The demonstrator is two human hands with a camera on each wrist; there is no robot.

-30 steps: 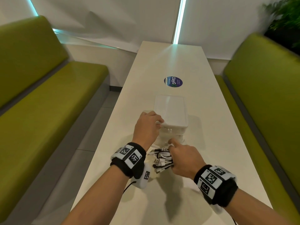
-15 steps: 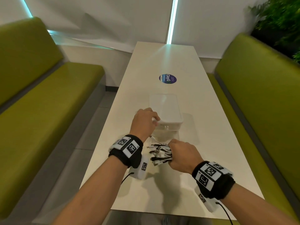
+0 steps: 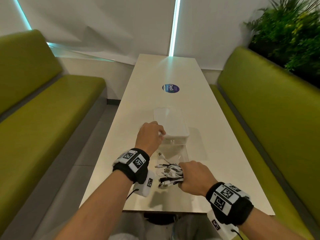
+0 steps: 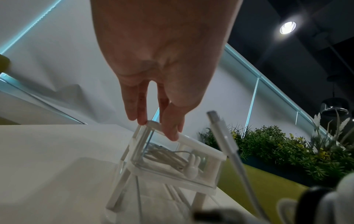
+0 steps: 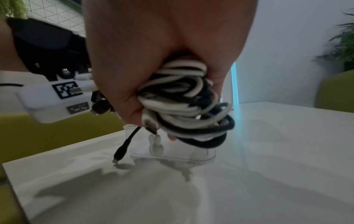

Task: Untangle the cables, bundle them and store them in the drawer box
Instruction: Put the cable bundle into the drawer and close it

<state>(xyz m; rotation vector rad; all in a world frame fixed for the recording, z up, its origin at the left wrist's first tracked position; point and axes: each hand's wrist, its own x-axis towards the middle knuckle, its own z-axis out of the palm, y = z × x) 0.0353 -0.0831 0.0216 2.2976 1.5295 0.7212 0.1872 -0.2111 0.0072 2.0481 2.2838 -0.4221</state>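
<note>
The long white rectangular table (image 3: 155,80) carries all task items, with olive-green upholstered benches (image 3: 52,108) on both sides of it. A dark-blue round sticker (image 3: 170,88) lies on the tabletop well beyond both hands.

The clear plastic drawer box with a white frame (image 3: 170,122) stands directly ahead of the left hand (image 3: 150,136). Its transparent drawer (image 3: 173,153) is pulled out toward the person and lies between the two hands. A coiled white cable (image 4: 164,154) lies inside it, behind a small white rabbit-shaped knob (image 4: 191,169) on the drawer front.

The left hand rests on the near left corner of the box top. Its fingers (image 4: 140,109) are nearly straight and their tips press on the white frame; nothing is enclosed.

The right hand (image 3: 195,179) is closed in a full fist around a bundle of black and white cables (image 5: 184,103). The bundle is at the near end of the drawer, with connector ends projecting toward the left hand. One black connector (image 5: 120,151) hangs below the fist, just above the tabletop.
</note>
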